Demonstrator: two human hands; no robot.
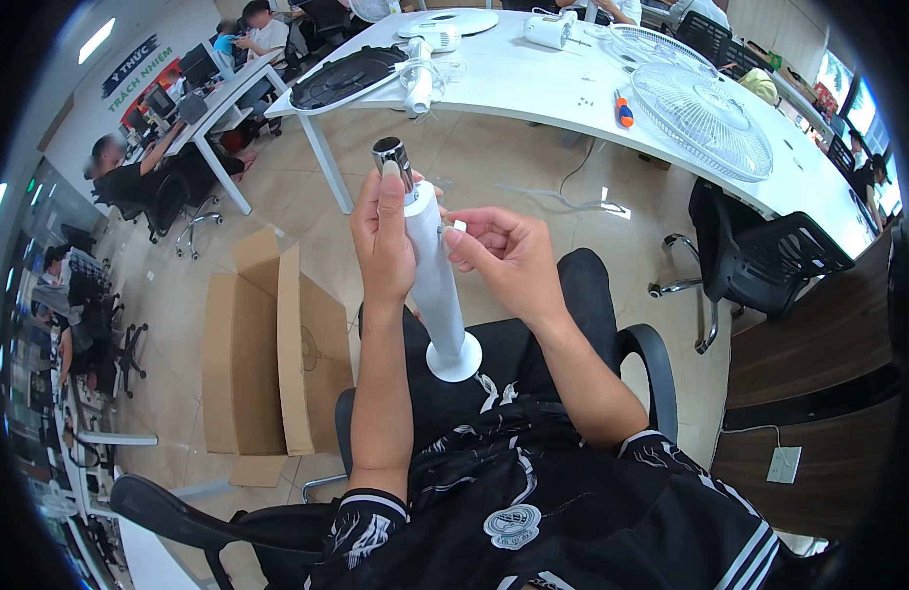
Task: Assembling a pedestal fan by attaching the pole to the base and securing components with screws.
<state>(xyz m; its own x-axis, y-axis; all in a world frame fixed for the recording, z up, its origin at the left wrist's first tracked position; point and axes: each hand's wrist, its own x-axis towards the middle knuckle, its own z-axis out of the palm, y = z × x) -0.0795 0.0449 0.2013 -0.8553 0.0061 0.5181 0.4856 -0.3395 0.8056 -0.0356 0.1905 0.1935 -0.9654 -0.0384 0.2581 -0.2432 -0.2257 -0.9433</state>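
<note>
A white fan stand pole [437, 285] stands tilted over my lap, its flared round end [454, 359] toward me. My left hand [384, 236] is wrapped round its upper part, with the thumb along the chrome tube [390, 155] that sticks out of the top. At the pole's right side, my right hand [504, 256] pinches a small white piece [459, 226], which looks like a screw knob. The fingers partly hide where this piece meets the pole.
Ahead is a white table [514, 93] with a fan motor unit [421, 74], a black round grille [348, 77], wire fan guards [700, 118] and an orange-blue screwdriver [624, 110]. An open cardboard box [277, 354] stands at left, an office chair [759, 256] at right. Other people sit farther off.
</note>
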